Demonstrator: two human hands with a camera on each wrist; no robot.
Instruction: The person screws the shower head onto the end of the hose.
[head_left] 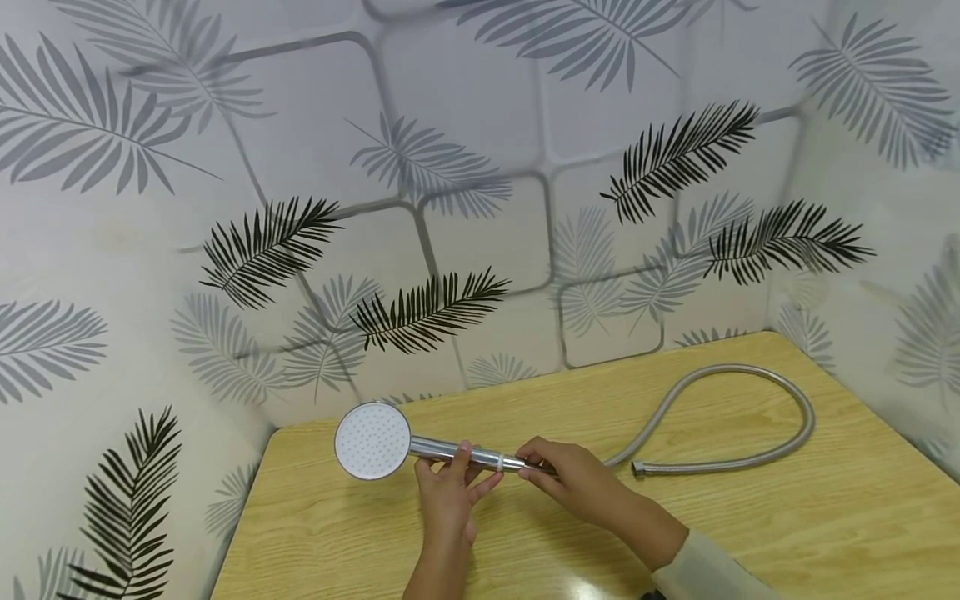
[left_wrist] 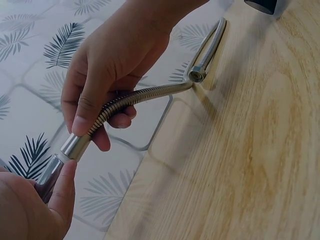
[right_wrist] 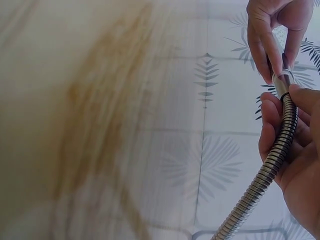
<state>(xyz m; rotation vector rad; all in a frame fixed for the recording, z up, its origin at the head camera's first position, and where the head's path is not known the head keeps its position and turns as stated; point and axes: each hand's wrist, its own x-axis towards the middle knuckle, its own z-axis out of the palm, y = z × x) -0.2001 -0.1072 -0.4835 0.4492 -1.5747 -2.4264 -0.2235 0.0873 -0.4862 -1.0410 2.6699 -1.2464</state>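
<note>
A chrome shower head [head_left: 372, 441] with a round white nozzle face is held just above the table, its face towards the head camera. My left hand [head_left: 447, 507] grips its handle, thumb on top, near the joint. My right hand [head_left: 585, 485] pinches the metal end fitting [left_wrist: 76, 146] of a flexible shower hose [right_wrist: 272, 162], which meets the handle's end in line with it. A pale ring shows at that joint; the thread is hidden. The hose curves away in a loop to the right, and its free end nut [head_left: 639, 469] lies on the table.
The wood-grain table [head_left: 315, 533] runs back to walls [head_left: 480, 242] with a feather and tile pattern behind and at both sides. A small dark object [left_wrist: 262, 5] shows at the top of the left wrist view; its kind is unclear.
</note>
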